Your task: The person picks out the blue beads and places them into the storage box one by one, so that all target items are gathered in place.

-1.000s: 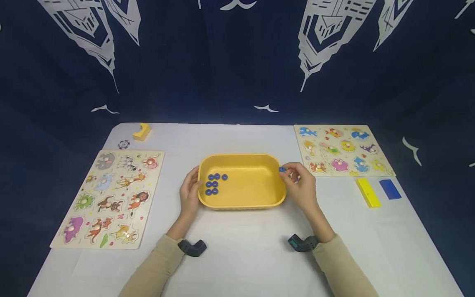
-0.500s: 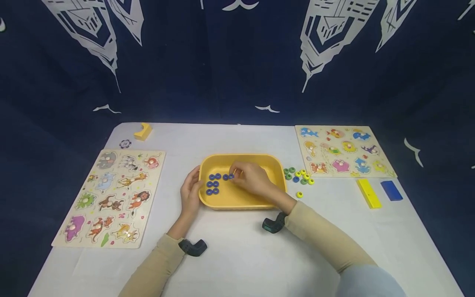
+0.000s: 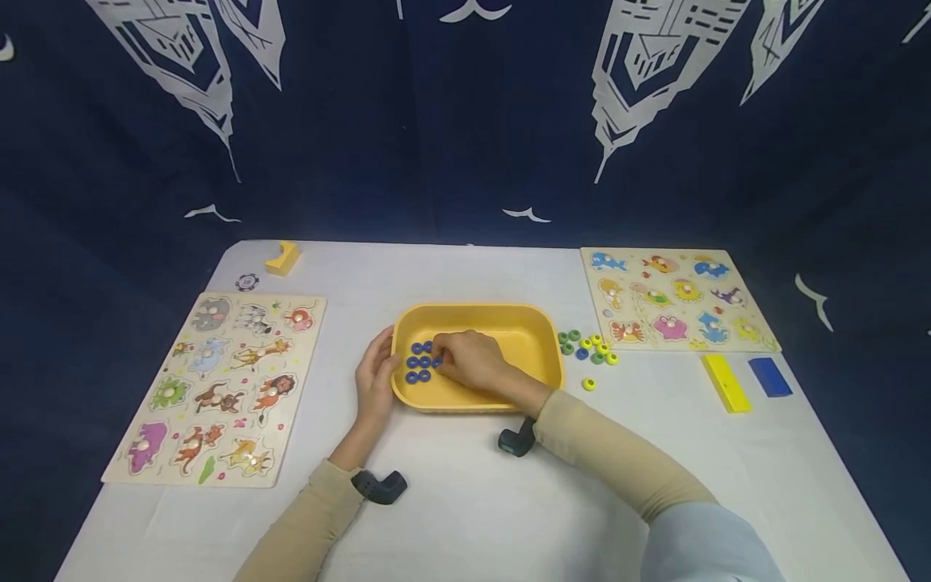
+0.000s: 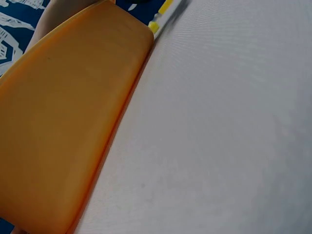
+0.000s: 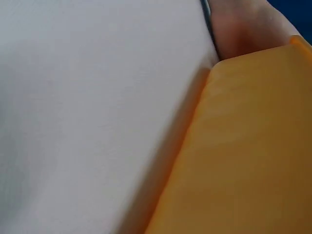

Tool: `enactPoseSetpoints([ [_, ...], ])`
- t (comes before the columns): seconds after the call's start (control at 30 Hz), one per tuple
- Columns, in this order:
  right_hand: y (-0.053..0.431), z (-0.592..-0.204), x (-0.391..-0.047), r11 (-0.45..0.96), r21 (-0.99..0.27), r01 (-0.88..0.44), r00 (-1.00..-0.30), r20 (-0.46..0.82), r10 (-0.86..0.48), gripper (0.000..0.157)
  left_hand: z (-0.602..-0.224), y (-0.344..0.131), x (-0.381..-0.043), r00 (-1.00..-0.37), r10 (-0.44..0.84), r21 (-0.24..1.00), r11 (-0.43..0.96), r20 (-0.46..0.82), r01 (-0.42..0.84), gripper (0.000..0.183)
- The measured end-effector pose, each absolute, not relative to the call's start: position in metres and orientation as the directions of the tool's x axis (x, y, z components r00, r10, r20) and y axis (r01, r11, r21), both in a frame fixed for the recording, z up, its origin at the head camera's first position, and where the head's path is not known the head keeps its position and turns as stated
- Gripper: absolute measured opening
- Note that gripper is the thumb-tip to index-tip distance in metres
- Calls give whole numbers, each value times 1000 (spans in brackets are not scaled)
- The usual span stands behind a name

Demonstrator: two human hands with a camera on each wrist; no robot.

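A yellow plastic tray [image 3: 502, 380] stands mid-table, and its side wall [image 4: 73, 112] fills much of the left wrist view. My left hand [image 3: 374, 380] grips its left end, with the thumb over the rim. Inside, my right hand [image 3: 471, 361] pinches a small blue ring bead [image 3: 437, 363] close over the tray floor. That bead sits at the right end of the middle row of blue beads [image 3: 418, 362]. Fingers and knuckles cover part of the top row. In the right wrist view the tray wall [image 5: 239, 146] hides the fingertips and the beads.
Green, yellow and blue beads [image 3: 598, 349] lie loose right of the tray. Animal puzzle boards stand at left [image 3: 218, 388] and back right [image 3: 676, 299]. Near the right edge lie a yellow block [image 3: 727, 384] and a blue block [image 3: 770, 377]. A yellow arch block [image 3: 282, 259] is back left.
My right hand has carried a blue bead from the tray's right rim leftward into the tray, then slightly further left and nearer to the bead rows. The left hand keeps its grip.
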State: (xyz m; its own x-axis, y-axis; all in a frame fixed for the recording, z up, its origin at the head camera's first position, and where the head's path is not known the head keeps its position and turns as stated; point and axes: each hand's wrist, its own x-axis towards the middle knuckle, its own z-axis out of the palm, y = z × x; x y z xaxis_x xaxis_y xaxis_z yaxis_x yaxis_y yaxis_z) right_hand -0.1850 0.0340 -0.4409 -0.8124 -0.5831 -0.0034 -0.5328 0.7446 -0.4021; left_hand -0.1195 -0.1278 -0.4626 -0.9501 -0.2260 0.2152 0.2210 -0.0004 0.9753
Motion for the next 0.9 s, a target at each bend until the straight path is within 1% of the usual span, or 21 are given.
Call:
enactPoseSetpoints([
  [0.07,36,-440,-184,742,-423,-521,-822,12,-570,15,-463,-127,-120,-948,-232,975,-2,217,223,44],
  [0.17,43,-434,-180,723,-486,-491,-844,59,-533,17,-463,-127,-119,-948,-232,975,1,218,224,43],
  [0.33,68,-422,-170,654,-594,-469,-872,191,-452,18,-463,-127,-118,-948,-229,975,16,220,223,43],
  [0.47,101,-417,-161,608,-635,-476,-879,332,-342,21,-463,-127,-118,-951,-223,976,21,215,215,44],
  [0.6,140,-419,-157,626,-635,-453,-880,433,-198,24,-462,-128,-118,-949,-227,976,22,217,218,44],
  [0.73,176,-432,-156,670,-654,-352,-894,447,-34,25,-462,-129,-119,-948,-227,974,20,222,223,43],
  [0.83,195,-447,-155,692,-683,-233,-915,395,82,26,-462,-128,-119,-949,-221,974,22,224,225,43],
  [0.9,204,-457,-153,704,-690,-167,-922,362,136,28,-462,-128,-119,-950,-219,974,26,224,224,44],
])
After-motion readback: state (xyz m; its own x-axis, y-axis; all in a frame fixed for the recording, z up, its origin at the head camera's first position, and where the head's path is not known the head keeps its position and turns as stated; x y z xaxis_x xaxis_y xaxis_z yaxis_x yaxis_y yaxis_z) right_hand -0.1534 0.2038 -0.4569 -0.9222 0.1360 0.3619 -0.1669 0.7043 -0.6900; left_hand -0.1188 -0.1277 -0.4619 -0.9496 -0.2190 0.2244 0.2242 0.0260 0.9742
